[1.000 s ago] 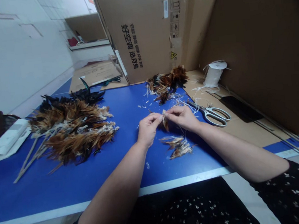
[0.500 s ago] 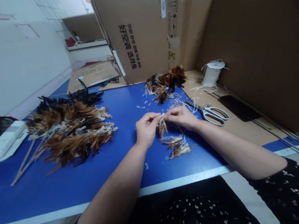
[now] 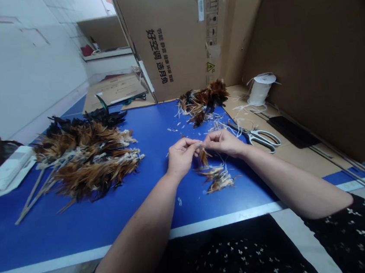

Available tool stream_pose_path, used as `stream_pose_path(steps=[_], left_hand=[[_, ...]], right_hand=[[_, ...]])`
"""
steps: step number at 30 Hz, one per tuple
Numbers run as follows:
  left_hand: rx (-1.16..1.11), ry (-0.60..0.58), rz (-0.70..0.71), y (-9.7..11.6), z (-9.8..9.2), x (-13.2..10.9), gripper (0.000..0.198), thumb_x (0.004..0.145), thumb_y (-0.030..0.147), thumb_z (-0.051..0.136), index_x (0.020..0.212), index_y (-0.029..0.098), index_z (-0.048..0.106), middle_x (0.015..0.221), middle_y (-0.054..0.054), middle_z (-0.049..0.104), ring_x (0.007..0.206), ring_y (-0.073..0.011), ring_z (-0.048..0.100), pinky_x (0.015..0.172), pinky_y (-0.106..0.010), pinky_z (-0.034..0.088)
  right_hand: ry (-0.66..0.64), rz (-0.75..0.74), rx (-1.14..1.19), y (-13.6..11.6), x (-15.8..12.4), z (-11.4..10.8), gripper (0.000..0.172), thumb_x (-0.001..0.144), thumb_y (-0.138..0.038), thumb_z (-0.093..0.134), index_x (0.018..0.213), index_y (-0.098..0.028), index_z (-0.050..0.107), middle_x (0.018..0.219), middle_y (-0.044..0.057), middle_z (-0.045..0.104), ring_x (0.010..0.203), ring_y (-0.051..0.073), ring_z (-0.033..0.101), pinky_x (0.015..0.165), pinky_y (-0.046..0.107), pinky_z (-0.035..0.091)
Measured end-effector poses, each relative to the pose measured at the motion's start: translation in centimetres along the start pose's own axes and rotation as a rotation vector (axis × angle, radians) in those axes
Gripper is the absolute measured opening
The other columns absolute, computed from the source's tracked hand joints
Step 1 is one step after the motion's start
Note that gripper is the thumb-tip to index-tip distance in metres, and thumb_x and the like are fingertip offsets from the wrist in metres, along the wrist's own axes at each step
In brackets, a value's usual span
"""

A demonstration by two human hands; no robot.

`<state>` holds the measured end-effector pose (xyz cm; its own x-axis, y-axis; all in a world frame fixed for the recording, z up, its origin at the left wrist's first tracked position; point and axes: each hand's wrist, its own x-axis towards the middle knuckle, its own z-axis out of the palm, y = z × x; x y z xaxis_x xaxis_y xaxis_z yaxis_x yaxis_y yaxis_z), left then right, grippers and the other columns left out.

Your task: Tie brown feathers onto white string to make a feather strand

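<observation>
My left hand point(image 3: 180, 155) and my right hand point(image 3: 224, 143) meet above the blue table point(image 3: 112, 213), fingertips pinched together on a small brown feather tuft point(image 3: 203, 155) that hangs between them. Just below the hands lies a little pile of loose brown and white feathers point(image 3: 217, 178). Both hands are closed in a pinch on the tuft.
A big heap of brown and black feathers on thin sticks point(image 3: 83, 157) lies at left. A smaller feather pile point(image 3: 203, 99) sits at the back by a cardboard box point(image 3: 178, 32). Scissors point(image 3: 257, 136) and a white thread spool point(image 3: 260, 89) rest at right.
The hands have stayed together over the same spot; the feather tuft between them has shifted slightly and hangs a bit lower.
</observation>
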<state>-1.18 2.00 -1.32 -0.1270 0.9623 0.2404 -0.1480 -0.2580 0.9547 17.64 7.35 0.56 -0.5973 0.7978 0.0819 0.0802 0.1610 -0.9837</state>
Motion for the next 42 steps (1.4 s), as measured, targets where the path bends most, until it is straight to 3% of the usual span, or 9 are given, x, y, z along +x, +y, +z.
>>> stream_pose_path(steps=[4,10,17,22,25,29,32,36,42], left_hand=[[0.009,-0.001,-0.033,-0.1,0.0,0.0,0.021,0.068,0.029,0.09,0.077,0.015,0.077,0.079,-0.006,0.077,0.067,-0.0129,0.067,0.065,-0.024,0.053],[-0.007,-0.165,-0.117,-0.2,-0.2,-0.3,0.023,0.072,0.031,0.088,0.081,0.013,0.076,0.069,-0.005,0.074,0.056,-0.0113,0.063,0.057,-0.025,0.053],[-0.034,-0.174,-0.235,-0.4,-0.1,-0.3,0.04,0.069,0.024,0.09,0.095,0.017,0.061,0.066,-0.003,0.074,0.051,-0.014,0.065,0.05,-0.024,0.052],[-0.006,-0.185,-0.245,-0.6,-0.2,-0.3,0.034,0.069,0.027,0.09,0.083,0.016,0.061,0.061,-0.004,0.072,0.048,-0.0137,0.064,0.048,-0.024,0.052],[0.007,-0.211,-0.273,-0.5,-0.1,-0.4,0.027,0.068,0.026,0.09,0.08,0.013,0.069,0.06,-0.005,0.071,0.049,-0.0133,0.064,0.051,-0.025,0.054],[0.023,-0.272,-0.278,-0.4,0.1,-0.6,0.024,0.067,0.027,0.091,0.079,0.013,0.075,0.06,-0.004,0.07,0.051,-0.013,0.063,0.052,-0.025,0.053],[0.033,-0.309,-0.256,-0.3,0.1,-0.7,0.025,0.07,0.031,0.09,0.083,0.013,0.077,0.062,-0.004,0.07,0.052,-0.0128,0.063,0.054,-0.026,0.053],[-0.034,-0.283,-0.212,-0.3,0.0,-0.6,0.026,0.071,0.033,0.09,0.08,0.013,0.076,0.068,-0.005,0.072,0.057,-0.0132,0.065,0.06,-0.027,0.056],[-0.074,-0.232,-0.213,-0.3,-0.2,-0.5,0.031,0.069,0.031,0.092,0.084,0.012,0.073,0.076,-0.01,0.077,0.06,-0.0133,0.068,0.061,-0.026,0.057]], right_hand=[[-0.074,-0.01,-0.048,0.0,0.0,-0.9,0.049,0.076,-0.058,0.083,0.081,-0.011,0.07,0.073,0.001,0.064,0.066,0.011,0.052,0.065,0.025,0.041],[-0.156,-0.019,-0.136,0.0,0.0,-2.0,0.05,0.08,-0.06,0.078,0.083,-0.011,0.067,0.07,-0.001,0.06,0.062,0.01,0.047,0.061,0.024,0.038],[-0.141,-0.029,-0.134,-0.5,-0.3,-3.0,0.049,0.084,-0.061,0.075,0.077,-0.015,0.061,0.059,-0.007,0.046,0.052,0.007,0.036,0.051,0.023,0.027],[-0.101,-0.072,-0.109,-1.4,-0.7,-2.2,0.047,0.086,-0.059,0.075,0.079,-0.015,0.062,0.058,-0.007,0.046,0.052,0.007,0.035,0.05,0.022,0.027],[-0.086,-0.108,-0.127,-1.7,-0.8,-1.2,0.047,0.084,-0.058,0.078,0.08,-0.013,0.066,0.061,-0.004,0.054,0.055,0.008,0.042,0.053,0.022,0.034],[-0.101,-0.082,-0.085,-1.7,-0.9,0.4,0.049,0.083,-0.061,0.077,0.082,-0.013,0.069,0.073,0.004,0.071,0.065,0.014,0.061,0.063,0.026,0.05],[-0.109,-0.066,-0.01,-1.9,-1.0,1.1,0.048,0.085,-0.06,0.077,0.091,-0.013,0.071,0.075,0.005,0.073,0.061,0.014,0.063,0.06,0.025,0.051],[-0.011,-0.131,0.068,-2.0,-0.9,0.4,0.05,0.088,-0.051,0.076,0.121,-0.014,0.068,0.076,0.0,0.07,0.053,0.008,0.052,0.053,0.021,0.043],[-0.128,-0.076,-0.04,-0.5,-0.3,-1.7,0.043,0.082,-0.045,0.083,0.107,-0.011,0.072,0.092,0.006,0.075,0.076,0.015,0.066,0.074,0.028,0.053]])
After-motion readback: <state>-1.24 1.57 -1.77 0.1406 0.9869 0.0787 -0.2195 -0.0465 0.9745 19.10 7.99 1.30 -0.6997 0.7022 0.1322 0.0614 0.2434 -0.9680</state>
